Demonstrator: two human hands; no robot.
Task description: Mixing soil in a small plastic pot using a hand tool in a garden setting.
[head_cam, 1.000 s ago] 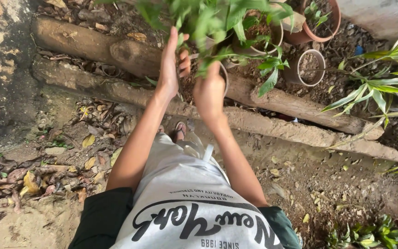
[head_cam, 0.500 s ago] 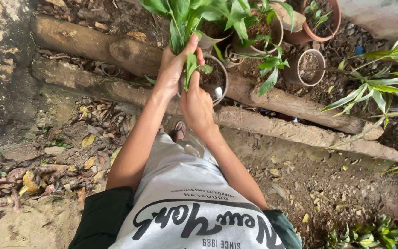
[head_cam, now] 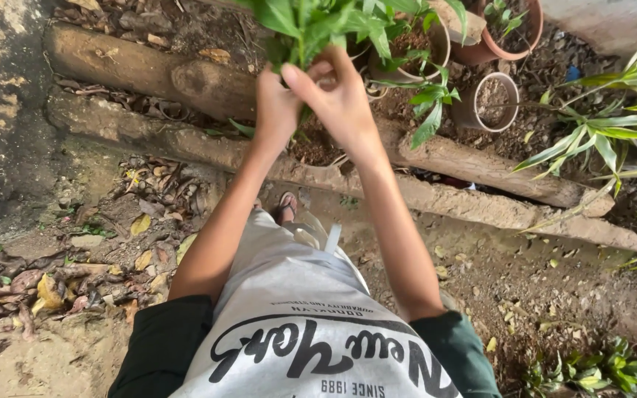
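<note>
Left hand (head_cam: pixel 276 109) and right hand (head_cam: pixel 339 99) raised together, both pinching stems of the leafy green plant (head_cam: pixel 311 26) above a soil-filled pot (head_cam: pixel 318 147) on the log border (head_cam: pixel 186 81) — small empty pot (head_cam: pixel 494 102) further right — striped-leaf plant (head_cam: pixel 613 133) at edge.

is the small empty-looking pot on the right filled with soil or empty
Filled: the small pot holds brown soil almost to its rim, with no plant growing in it.

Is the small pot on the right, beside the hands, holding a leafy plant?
No: the small pot shows only bare soil, while both hands, left hand and right hand, grip the leafy plant.
</note>
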